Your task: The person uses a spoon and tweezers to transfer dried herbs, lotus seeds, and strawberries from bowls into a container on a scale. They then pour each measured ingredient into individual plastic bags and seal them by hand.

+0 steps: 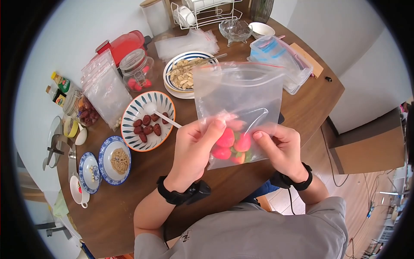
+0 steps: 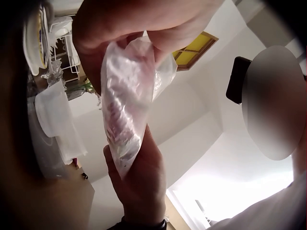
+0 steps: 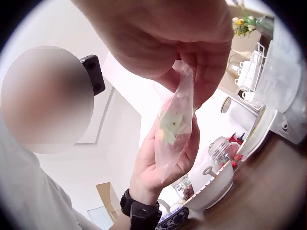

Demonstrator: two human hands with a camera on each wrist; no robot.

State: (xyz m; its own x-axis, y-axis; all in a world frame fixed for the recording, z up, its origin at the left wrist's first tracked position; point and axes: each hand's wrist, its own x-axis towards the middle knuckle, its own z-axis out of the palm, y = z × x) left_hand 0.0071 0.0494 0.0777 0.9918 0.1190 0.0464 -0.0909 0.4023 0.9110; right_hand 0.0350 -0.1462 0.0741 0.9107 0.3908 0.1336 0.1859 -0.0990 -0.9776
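Note:
Both hands hold up a clear zip bag (image 1: 238, 97) above the table's front part, with several pink-red, strawberry-like pieces (image 1: 225, 138) in its lower half. The left hand (image 1: 189, 149) pinches the bag's left side, thumb in front. On the right side, the right hand (image 1: 282, 149) grips it with the thumb in front and fingers curled behind. The bag's red-edged top stands above the hands; whether it is sealed I cannot tell. In the left wrist view the bag (image 2: 125, 100) hangs edge-on between both hands; the right wrist view shows green inside the bag (image 3: 173, 124).
Left of the bag stand a bowl of dates (image 1: 148, 101), a plate of sliced pieces (image 1: 171, 71), a glass jar (image 1: 136, 69), and small blue-rimmed dishes (image 1: 103, 166). Upright bags (image 1: 105, 88) lean near the red pan (image 1: 125, 43). Plastic containers (image 1: 297, 71) lie at the back right.

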